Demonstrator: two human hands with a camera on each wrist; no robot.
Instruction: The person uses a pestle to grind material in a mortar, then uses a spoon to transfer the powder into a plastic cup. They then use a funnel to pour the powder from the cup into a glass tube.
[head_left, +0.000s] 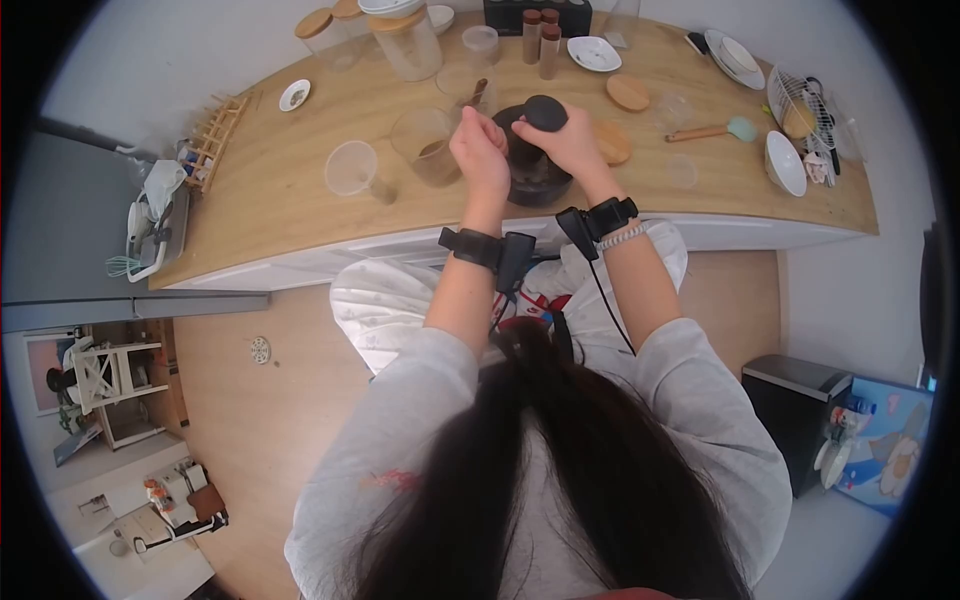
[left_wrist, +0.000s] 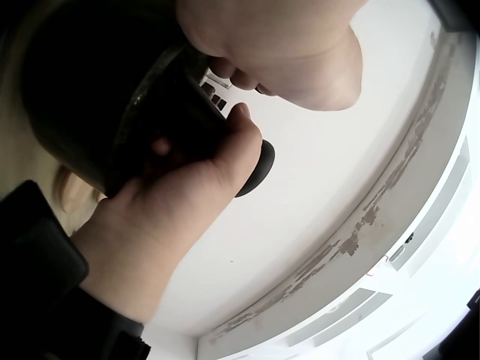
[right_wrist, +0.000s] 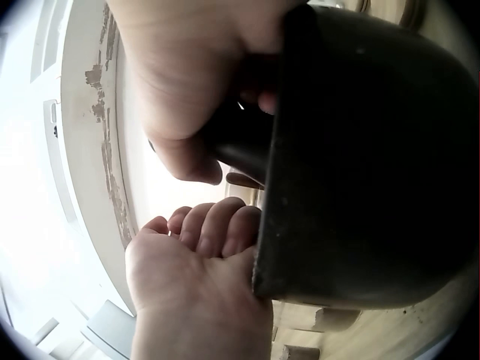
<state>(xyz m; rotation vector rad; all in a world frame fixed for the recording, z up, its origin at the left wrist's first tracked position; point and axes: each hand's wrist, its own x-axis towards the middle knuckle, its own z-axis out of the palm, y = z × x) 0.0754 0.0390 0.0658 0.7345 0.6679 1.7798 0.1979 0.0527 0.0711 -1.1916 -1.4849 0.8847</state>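
Observation:
A dark, heavy mortar (head_left: 540,194) stands near the counter's front edge, with some brownish pieces showing inside. My right hand (head_left: 572,142) grips a black pestle (head_left: 545,113), its rounded knob rising above the thumb and its lower end down in the bowl. At the mortar's left side is my left hand (head_left: 481,150), its fingers curled in and holding nothing visible. In the right wrist view, the left hand (right_wrist: 202,262) shows its bent fingers close by the mortar's rim (right_wrist: 271,187). The pestle's shaft (right_wrist: 244,142) runs from the right hand into the bowl.
Left of the mortar are a clear container (head_left: 420,150) with brown contents and an empty-looking clear cup (head_left: 352,165). A brown handle (head_left: 481,92) sticks up behind my left hand. Wooden lids (head_left: 628,93), a spatula (head_left: 700,132) and a white bowl (head_left: 785,165) lie to the right.

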